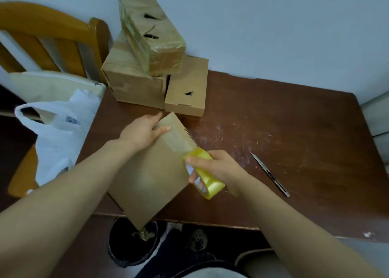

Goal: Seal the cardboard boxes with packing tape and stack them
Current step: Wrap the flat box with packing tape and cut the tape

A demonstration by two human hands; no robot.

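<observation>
A flat cardboard box lies tilted over the table's near edge. My left hand presses with straight fingers on its far corner, on a strip of clear tape. That strip runs back to a yellow tape roll, which my right hand grips at the box's right edge. At the back left a taped box rests on a larger cardboard box. A low box sits beside them.
A utility knife lies on the brown table to the right of my right hand. A white plastic bag and a wooden chair stand left. A black bin sits under the table edge.
</observation>
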